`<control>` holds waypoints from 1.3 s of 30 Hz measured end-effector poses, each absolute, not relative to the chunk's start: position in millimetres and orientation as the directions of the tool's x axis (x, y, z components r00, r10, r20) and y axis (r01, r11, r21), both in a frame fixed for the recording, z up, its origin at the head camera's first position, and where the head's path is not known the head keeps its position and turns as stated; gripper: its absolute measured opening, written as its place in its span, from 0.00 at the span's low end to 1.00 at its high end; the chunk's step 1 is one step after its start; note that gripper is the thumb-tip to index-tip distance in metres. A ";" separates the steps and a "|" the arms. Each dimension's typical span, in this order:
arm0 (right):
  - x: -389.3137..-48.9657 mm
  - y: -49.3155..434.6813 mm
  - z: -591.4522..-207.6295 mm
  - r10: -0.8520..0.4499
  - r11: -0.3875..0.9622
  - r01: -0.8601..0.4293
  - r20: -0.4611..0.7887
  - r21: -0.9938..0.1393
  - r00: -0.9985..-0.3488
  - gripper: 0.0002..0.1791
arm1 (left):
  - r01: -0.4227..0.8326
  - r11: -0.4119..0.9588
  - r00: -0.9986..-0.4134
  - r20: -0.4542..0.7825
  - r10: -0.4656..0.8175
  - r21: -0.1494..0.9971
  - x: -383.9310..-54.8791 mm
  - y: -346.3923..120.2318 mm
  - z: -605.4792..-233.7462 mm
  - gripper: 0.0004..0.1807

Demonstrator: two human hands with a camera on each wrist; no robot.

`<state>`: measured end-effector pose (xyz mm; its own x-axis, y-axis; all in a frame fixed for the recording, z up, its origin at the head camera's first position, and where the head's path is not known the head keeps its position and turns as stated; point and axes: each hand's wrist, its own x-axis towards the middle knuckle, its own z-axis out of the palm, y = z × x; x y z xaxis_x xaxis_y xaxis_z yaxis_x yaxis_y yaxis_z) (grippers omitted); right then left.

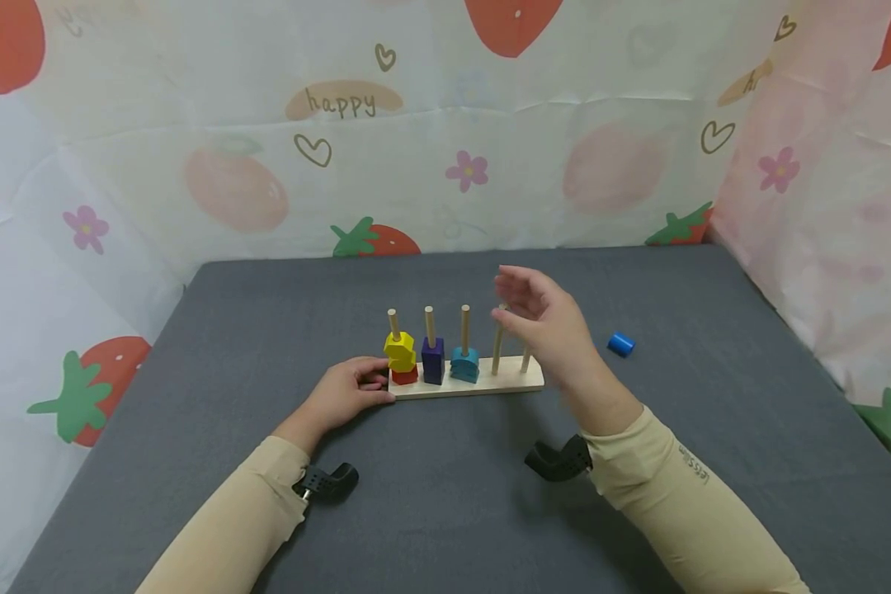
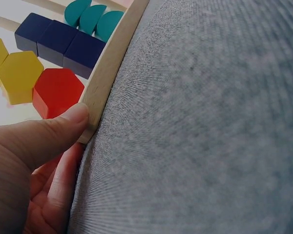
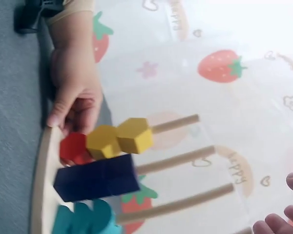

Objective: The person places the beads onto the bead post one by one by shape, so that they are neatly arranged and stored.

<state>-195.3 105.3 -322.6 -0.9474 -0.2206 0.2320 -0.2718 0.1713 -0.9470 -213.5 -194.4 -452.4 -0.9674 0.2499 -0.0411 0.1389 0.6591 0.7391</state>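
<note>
A wooden peg board (image 1: 468,392) stands on the grey cloth. Its first peg carries a red hexagonal block (image 2: 57,92) beneath yellow hexagonal blocks (image 1: 400,352). Dark blue square blocks (image 1: 433,360) fill the lower part of the second peg, and teal curved blocks (image 1: 464,365) that of the third. My left hand (image 1: 347,389) grips the board's left end, thumb at the front corner and fingers round the end. Up by the top of the fourth peg (image 1: 497,351), my right hand (image 1: 548,323) has loosely bent fingers, thumb apart, with no block showing between them.
A blue cylinder (image 1: 620,344) lies on its side on the cloth, right of the board and beyond my right wrist. The dark grey table (image 1: 431,503) meets printed curtains (image 1: 520,190) at the back and sides. Black camera mounts (image 1: 557,459) stick out from both wrists.
</note>
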 end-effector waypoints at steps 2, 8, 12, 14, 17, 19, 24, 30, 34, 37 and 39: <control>-195.6 111.1 -320.3 -0.216 0.162 -0.298 0.261 -0.941 -0.941 0.26 | 0.139 0.656 -0.967 -0.042 0.252 0.742 -213.6 -194.4 -452.3 0.30; -203.1 137.2 -324.4 -0.171 0.122 -0.336 0.314 -0.934 -0.934 0.22 | 0.138 0.662 -0.966 -0.048 0.254 0.737 -213.6 -194.1 -451.1 0.30; -211.7 158.6 -333.7 -0.119 0.154 -0.308 0.291 -0.939 -0.949 0.21 | 0.140 0.666 -0.966 -0.045 0.253 0.732 -213.8 -193.8 -451.0 0.30; -216.5 167.8 -340.1 -0.096 0.188 -0.274 0.260 -0.943 -0.961 0.21 | 0.139 0.668 -0.967 -0.046 0.252 0.731 -214.1 -193.8 -451.2 0.30; -222.5 178.9 -350.7 -0.065 0.260 -0.224 0.214 -0.939 -0.975 0.22 | 0.132 0.671 -0.968 -0.050 0.245 0.730 -214.3 -193.7 -451.3 0.30; -225.1 184.5 -357.3 -0.047 0.310 -0.188 0.182 -0.932 -0.982 0.22 | 0.130 0.674 -0.969 -0.051 0.243 0.727 -214.1 -193.7 -451.4 0.30; -230.2 195.4 -373.0 -0.026 0.388 -0.104 0.102 -0.916 -0.994 0.22 | 0.125 0.676 -0.970 -0.053 0.237 0.727 -213.3 -193.2 -451.5 0.31; -235.9 209.3 -395.5 -0.085 0.553 -0.022 -0.030 -0.833 -0.996 0.26 | 0.122 0.675 -0.971 -0.053 0.234 0.728 -213.7 -192.4 -451.9 0.30; -239.3 215.5 -408.3 -0.094 0.592 0.007 -0.078 -0.806 -0.992 0.29 | 0.123 0.677 -0.970 -0.056 0.235 0.725 -213.9 -192.9 -452.1 0.31; -242.1 218.0 -414.6 -0.084 0.584 0.027 -0.093 -0.811 -0.992 0.29 | 0.125 0.675 -0.970 -0.055 0.238 0.727 -214.3 -193.6 -452.6 0.31; -243.5 218.8 -417.6 -0.078 0.586 0.038 -0.103 -0.809 -0.992 0.29 | 0.127 0.675 -0.969 -0.053 0.240 0.727 -214.4 -194.0 -453.4 0.31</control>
<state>-243.5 218.8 -417.6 -0.9916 -0.0778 -0.1035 0.0384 0.5865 -0.8091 -214.4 -194.0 -453.4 -0.9693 0.2402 -0.0534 0.1272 0.6746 0.7271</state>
